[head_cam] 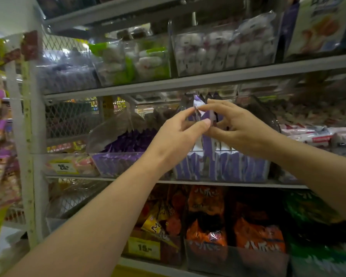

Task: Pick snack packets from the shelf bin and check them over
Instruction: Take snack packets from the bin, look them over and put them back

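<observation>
A small purple and white snack packet [200,111] is held up in front of the middle shelf. My left hand [176,134] pinches its left side between thumb and fingers. My right hand [236,126] pinches its right side, fingers curled round it. Below the hands stands a clear plastic bin [238,166] packed with several upright purple packets of the same kind. A second clear bin [112,162] of purple packets stands to its left.
Grey metal shelves [208,78] hold clear bins of white and green sweets above. Orange and green snack bags [256,234] fill the shelf below. Yellow price tags [143,247] hang on bin fronts. Hanging snack strips [2,136] line the left edge.
</observation>
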`<state>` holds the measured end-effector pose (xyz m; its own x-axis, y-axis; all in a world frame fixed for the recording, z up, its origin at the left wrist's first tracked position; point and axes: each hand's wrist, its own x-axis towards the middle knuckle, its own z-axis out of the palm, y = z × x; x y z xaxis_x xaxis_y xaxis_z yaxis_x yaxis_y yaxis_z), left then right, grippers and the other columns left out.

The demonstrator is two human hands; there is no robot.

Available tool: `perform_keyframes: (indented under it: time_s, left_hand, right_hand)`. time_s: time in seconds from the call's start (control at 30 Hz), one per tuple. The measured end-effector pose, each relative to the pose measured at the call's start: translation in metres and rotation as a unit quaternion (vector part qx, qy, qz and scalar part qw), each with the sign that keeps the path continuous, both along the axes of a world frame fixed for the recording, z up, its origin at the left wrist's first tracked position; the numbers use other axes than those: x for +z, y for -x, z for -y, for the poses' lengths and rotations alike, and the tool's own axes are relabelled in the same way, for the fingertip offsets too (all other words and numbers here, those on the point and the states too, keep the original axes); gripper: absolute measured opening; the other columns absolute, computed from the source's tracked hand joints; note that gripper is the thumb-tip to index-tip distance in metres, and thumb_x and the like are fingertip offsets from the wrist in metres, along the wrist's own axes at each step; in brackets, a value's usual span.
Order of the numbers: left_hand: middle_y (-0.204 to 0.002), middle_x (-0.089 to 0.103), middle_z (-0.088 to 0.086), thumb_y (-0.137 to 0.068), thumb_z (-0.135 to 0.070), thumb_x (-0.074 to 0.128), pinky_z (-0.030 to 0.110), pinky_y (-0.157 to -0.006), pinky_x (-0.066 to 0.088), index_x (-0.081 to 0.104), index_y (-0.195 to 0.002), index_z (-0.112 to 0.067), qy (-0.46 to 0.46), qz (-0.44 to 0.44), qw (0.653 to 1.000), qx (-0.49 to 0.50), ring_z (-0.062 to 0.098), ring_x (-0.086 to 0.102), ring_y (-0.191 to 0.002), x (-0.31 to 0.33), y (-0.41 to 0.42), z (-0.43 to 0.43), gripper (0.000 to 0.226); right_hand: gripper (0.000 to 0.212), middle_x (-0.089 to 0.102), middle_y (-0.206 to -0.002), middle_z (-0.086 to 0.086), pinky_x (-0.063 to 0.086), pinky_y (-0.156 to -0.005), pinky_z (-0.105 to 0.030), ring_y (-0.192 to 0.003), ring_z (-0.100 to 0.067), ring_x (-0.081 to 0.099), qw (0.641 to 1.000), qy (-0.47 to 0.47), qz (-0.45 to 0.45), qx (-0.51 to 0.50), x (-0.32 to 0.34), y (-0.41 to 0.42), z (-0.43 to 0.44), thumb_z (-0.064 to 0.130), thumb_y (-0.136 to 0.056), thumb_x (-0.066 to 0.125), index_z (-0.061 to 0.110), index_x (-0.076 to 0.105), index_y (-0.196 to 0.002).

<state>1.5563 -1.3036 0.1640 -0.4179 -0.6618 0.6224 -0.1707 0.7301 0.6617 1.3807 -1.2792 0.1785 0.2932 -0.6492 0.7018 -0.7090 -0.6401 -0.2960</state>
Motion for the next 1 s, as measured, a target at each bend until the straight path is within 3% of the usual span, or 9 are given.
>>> perform_keyframes:
  time_s: [0.1,0.17,0.37,0.53,0.67,0.77,0.83,0.9,1.0]
  left_hand:
    - [-0.121,0.057,-0.020,-0.098,-0.031,0.048,0.027,-0.101,0.038,0.036,-0.147,-0.031,-0.036,0.005,0.999,-0.028,-0.002,0.050,-0.115,0.002,0.008,0.013,0.051]
    - [-0.131,0.056,-0.014,-0.099,-0.026,0.045,0.027,-0.101,0.036,0.036,-0.148,-0.031,-0.047,0.012,0.998,-0.038,-0.001,0.049,-0.119,0.003,0.013,0.022,0.050]
    - [-0.115,0.066,-0.024,-0.098,-0.011,0.039,0.011,-0.078,0.044,0.049,-0.135,-0.036,-0.046,0.009,0.996,-0.079,-0.008,0.061,-0.105,0.004,0.022,0.044,0.045]
    - [-0.113,0.069,-0.018,-0.096,-0.003,0.041,0.020,-0.095,0.050,0.055,-0.120,-0.041,-0.005,0.025,0.998,-0.060,-0.004,0.062,-0.106,-0.002,0.023,0.057,0.047]
    - [-0.106,0.068,-0.011,-0.098,-0.019,0.045,0.031,-0.081,0.055,0.054,-0.126,-0.037,0.084,0.179,0.978,0.072,0.011,0.066,-0.089,-0.022,0.019,0.069,0.036]
    - [-0.106,0.068,-0.010,-0.101,-0.028,0.040,0.032,-0.099,0.043,0.055,-0.126,-0.033,0.140,0.268,0.947,0.108,0.010,0.061,-0.095,-0.036,0.015,0.076,0.029]
    - [-0.114,0.067,-0.013,-0.101,-0.031,0.040,0.030,-0.112,0.027,0.053,-0.130,-0.030,0.176,0.276,0.938,0.116,0.006,0.057,-0.106,-0.042,0.013,0.080,0.031]
    - [-0.118,0.064,-0.016,-0.101,-0.032,0.043,0.028,-0.114,0.023,0.053,-0.130,-0.029,0.199,0.264,0.937,0.118,-0.003,0.051,-0.104,-0.045,0.010,0.082,0.031]
    - [-0.115,0.063,-0.019,-0.100,-0.032,0.046,0.018,-0.110,0.018,0.055,-0.126,-0.032,0.219,0.250,0.936,0.116,-0.006,0.047,-0.105,-0.049,0.008,0.085,0.028]
  right_hand:
    - [0.019,0.060,-0.114,0.021,0.054,-0.080,-0.024,-0.095,-0.002,0.064,0.999,-0.017,0.051,0.001,0.006,0.016,0.015,0.040,-0.093,0.056,0.045,0.057,-0.111]
    - [0.014,0.067,-0.099,0.012,0.056,-0.071,-0.025,-0.087,-0.004,0.066,0.997,-0.034,0.072,-0.008,0.011,0.023,0.023,0.039,-0.095,0.055,0.039,0.059,-0.108]
    - [0.009,0.068,-0.080,0.002,0.050,-0.055,-0.024,-0.063,-0.007,0.064,0.992,-0.073,0.103,-0.025,0.033,0.025,0.042,0.033,-0.096,0.054,0.028,0.061,-0.093]
    - [0.017,0.061,-0.066,0.004,0.052,-0.051,-0.023,-0.054,-0.008,0.060,0.990,-0.112,0.031,-0.076,0.044,0.015,0.051,0.029,-0.096,0.055,0.024,0.058,-0.080]
    - [0.014,0.064,-0.090,-0.003,0.054,-0.075,-0.036,-0.078,-0.021,0.064,0.976,-0.141,-0.089,-0.143,0.032,0.007,0.066,0.029,-0.095,0.057,0.016,0.058,-0.099]
    - [0.018,0.058,-0.096,0.002,0.041,-0.077,-0.029,-0.091,-0.017,0.055,0.963,-0.133,-0.140,-0.187,0.024,0.008,0.074,0.035,-0.095,0.056,0.019,0.054,-0.103]
    - [0.028,0.060,-0.104,-0.002,0.044,-0.080,-0.032,-0.099,-0.020,0.056,0.958,-0.137,-0.147,-0.202,0.022,0.009,0.078,0.037,-0.095,0.056,0.015,0.055,-0.113]
    - [0.038,0.061,-0.107,-0.005,0.045,-0.078,-0.032,-0.101,-0.022,0.057,0.955,-0.126,-0.161,-0.216,0.020,0.008,0.081,0.037,-0.094,0.057,0.012,0.052,-0.122]
    - [0.048,0.053,-0.087,0.002,0.042,-0.072,-0.028,-0.084,-0.017,0.053,0.947,-0.117,-0.194,-0.227,0.012,0.005,0.087,0.037,-0.093,0.059,0.015,0.045,-0.133]
